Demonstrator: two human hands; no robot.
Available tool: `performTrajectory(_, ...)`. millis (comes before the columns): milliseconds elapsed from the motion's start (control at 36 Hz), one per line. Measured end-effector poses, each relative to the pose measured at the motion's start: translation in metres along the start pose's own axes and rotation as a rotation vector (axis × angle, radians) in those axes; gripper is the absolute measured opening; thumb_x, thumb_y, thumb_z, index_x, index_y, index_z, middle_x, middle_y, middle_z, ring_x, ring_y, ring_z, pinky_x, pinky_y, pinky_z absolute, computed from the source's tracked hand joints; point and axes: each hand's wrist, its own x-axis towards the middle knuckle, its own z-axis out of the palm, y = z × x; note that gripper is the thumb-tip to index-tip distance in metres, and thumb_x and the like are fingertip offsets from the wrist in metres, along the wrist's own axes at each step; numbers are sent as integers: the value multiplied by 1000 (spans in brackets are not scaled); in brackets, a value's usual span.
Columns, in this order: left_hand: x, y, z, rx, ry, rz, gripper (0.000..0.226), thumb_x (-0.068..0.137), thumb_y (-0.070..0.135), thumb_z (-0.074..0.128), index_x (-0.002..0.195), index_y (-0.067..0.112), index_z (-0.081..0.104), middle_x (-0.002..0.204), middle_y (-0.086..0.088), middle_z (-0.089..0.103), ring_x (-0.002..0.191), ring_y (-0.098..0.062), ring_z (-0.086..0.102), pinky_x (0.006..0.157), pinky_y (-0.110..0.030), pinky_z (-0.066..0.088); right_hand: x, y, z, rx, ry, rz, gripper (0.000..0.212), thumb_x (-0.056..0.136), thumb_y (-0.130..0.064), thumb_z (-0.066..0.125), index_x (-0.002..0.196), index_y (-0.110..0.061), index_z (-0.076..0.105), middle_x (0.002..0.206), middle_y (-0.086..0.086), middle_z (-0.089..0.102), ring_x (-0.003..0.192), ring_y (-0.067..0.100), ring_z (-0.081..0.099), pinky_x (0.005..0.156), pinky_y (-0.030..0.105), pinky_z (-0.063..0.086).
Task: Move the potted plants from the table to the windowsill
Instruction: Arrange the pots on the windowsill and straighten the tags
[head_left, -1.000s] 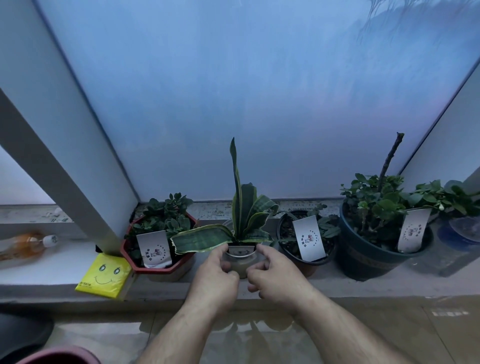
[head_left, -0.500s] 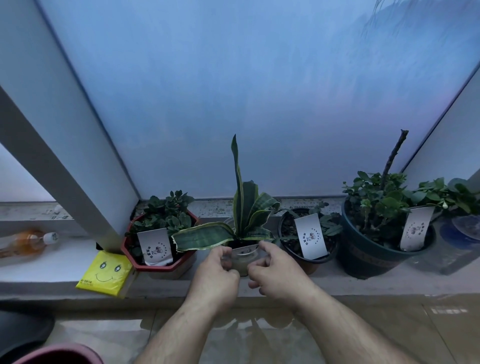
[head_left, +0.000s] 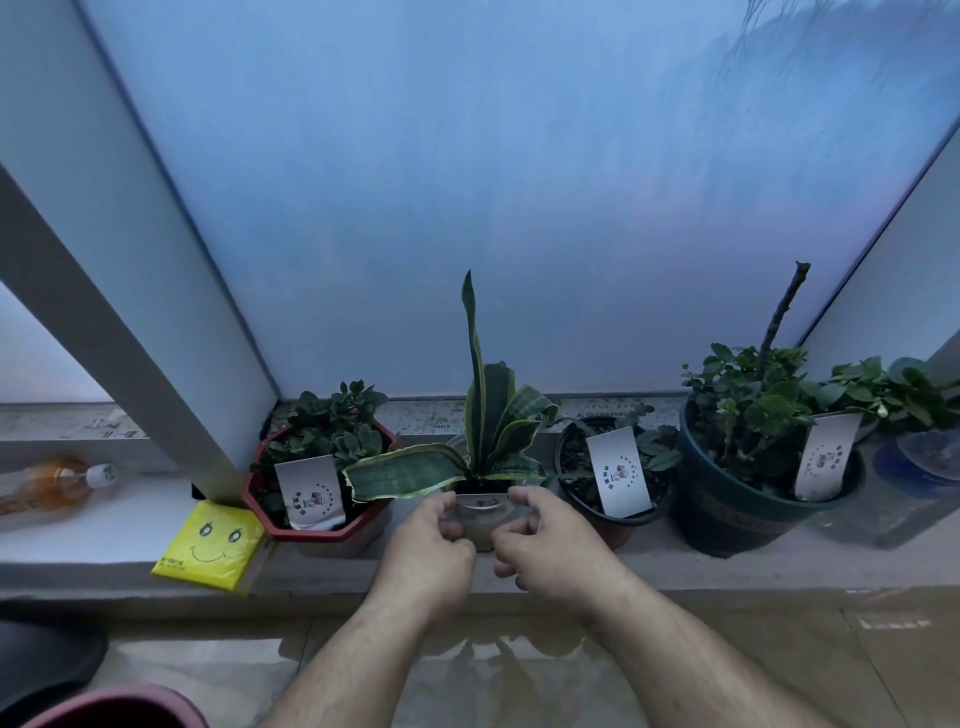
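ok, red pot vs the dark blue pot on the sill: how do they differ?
The red pot is low and angular-sided; the dark blue pot is round, taller and looks bigger. The red pot holds a short leafy plant; the dark blue pot's plant has a bare woody stem rising well above its leaves. The red pot sits left of the hands, the dark blue pot right. Both rest on the windowsill, each with a white tag.

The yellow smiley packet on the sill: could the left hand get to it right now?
Probably yes, once it lets go: the left hand is cupping the snake plant pot, and the yellow packet lies uncovered at the sill's front edge.
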Motion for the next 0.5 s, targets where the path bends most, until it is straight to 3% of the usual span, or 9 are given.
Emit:
performTrajectory(361, 5, -5, 1, -9, -13, 5, 63, 86, 4, 54, 144, 26, 44, 113, 3, 65, 94, -19, 66, 67, -24, 45, 0, 2, -3, 19, 14, 7, 71, 84, -11, 59, 151, -21, 37, 92, 1, 74, 91, 22, 74, 64, 26, 53)
performTrajectory(500, 5, -5, 1, -26, -9, 6, 63, 87, 3, 54, 145, 25, 43, 114, 2, 65, 87, -15, 65, 63, -24, 44, 1, 2, -4, 9, 12, 3, 70, 84, -10, 59, 151, -21, 37, 93, 3, 74, 92, 23, 74, 67, 29, 55)
